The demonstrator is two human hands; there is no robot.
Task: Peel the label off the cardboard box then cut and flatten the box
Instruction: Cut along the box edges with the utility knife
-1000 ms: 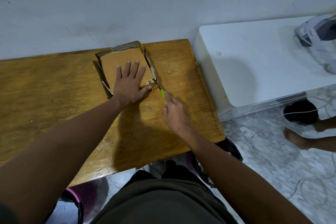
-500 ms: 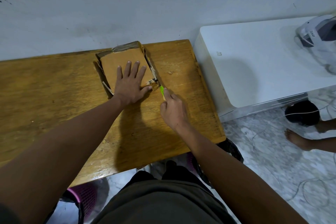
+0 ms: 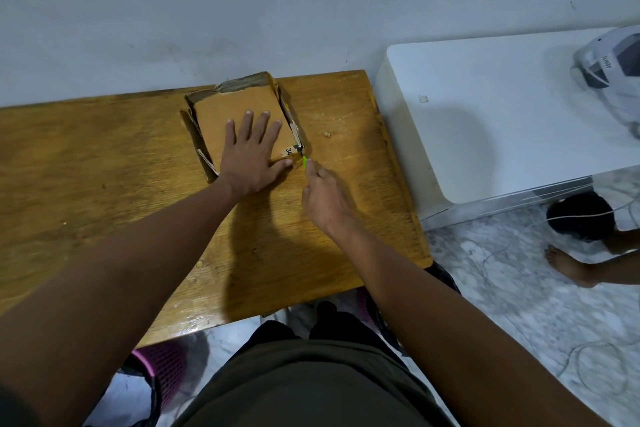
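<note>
A wooden table against a pale wall, a white cabinet just to its right, and the cardboard box lies at the table's far edge near the wall. The left hand presses flat on top of the box, fingers straight and spread. The right hand is curled around a green-handled cutter, its tip right at the box's near right corner.
</note>
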